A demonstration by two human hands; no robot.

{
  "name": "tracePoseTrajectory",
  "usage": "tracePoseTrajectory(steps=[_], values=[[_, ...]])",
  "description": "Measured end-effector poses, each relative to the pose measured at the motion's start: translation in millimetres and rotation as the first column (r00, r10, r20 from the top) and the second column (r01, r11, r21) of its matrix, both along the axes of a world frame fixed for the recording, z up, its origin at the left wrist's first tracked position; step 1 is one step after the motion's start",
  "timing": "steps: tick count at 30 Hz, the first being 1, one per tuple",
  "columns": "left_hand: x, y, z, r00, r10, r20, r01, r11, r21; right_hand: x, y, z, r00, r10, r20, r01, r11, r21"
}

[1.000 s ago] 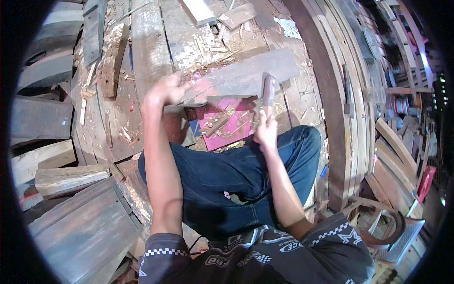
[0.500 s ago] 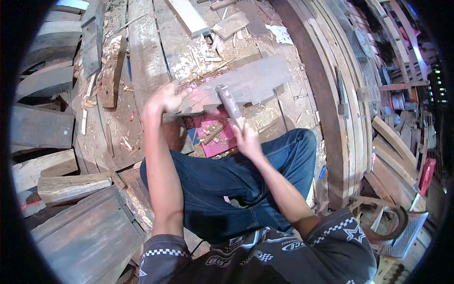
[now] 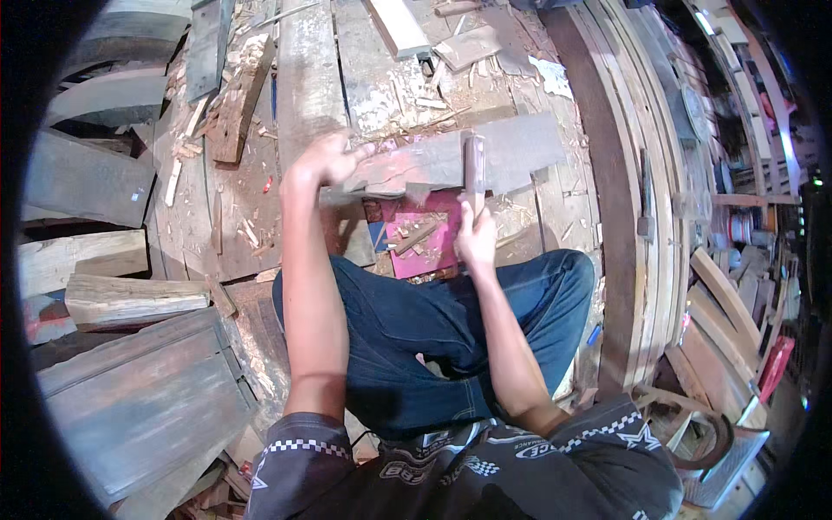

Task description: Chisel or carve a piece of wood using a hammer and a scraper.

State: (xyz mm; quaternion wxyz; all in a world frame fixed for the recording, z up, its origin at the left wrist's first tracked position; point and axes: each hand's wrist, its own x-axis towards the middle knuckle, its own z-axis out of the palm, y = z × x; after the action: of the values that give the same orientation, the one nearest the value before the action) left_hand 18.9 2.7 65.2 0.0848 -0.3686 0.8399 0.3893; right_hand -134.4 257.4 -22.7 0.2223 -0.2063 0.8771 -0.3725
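Observation:
A long grey-brown board (image 3: 433, 161) with a notched near edge lies crosswise before my folded legs. My left hand (image 3: 328, 161) is at its left end, its fingers smeared by motion, so I cannot make out whether they grip the wood. My right hand (image 3: 476, 236) is closed round the handle of a short tool (image 3: 473, 165) with a long, narrow grey head, blurred and held over the board's right half. Its exact kind does not show. Between the board and my legs lies a pink sheet (image 3: 446, 223) with wood chips and a stick on it.
Wood chips litter the plank floor (image 3: 303, 74). A rough wood block (image 3: 245, 100) lies at far left, and a white-faced beam (image 3: 399, 28) farther back. Long stacked timbers (image 3: 620, 260) run along my right. Grey panels (image 3: 147, 394) and wood pieces crowd my left.
The whole view has shifted and turned slightly. The tool in my right hand has swung from leaning left to nearly straight away from me, farther right over the board. My left hand stays by the board's left end.

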Motion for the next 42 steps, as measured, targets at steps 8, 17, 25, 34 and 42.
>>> tracePoseTrajectory(steps=[8, 17, 25, 34, 42], values=[[9.8, -8.8, 4.8, 0.998, 0.05, 0.049, -0.051, 0.998, 0.024, -7.4, -0.5, 0.1, 0.986, 0.107, 0.126, -0.11, 0.994, 0.021], [15.6, -12.9, 4.0, 0.994, 0.107, 0.022, -0.108, 0.993, 0.044, 20.8, -9.7, 27.2, 0.928, 0.372, 0.006, -0.371, 0.926, 0.066], [21.7, -15.6, 0.8, 0.979, 0.166, -0.121, -0.17, 0.985, -0.029, 74.9, -28.2, 28.5, 0.882, 0.471, 0.018, -0.472, 0.881, 0.027], [16.6, -12.5, 18.2, 0.948, 0.226, -0.223, -0.239, 0.971, -0.033, 95.9, -41.7, 36.2, 0.904, 0.428, 0.018, -0.427, 0.897, 0.115], [17.0, -15.0, 17.2, 0.928, 0.222, -0.3, -0.252, 0.966, -0.062, 60.5, -33.5, 6.1, 0.945, 0.311, -0.096, -0.32, 0.943, -0.089]])
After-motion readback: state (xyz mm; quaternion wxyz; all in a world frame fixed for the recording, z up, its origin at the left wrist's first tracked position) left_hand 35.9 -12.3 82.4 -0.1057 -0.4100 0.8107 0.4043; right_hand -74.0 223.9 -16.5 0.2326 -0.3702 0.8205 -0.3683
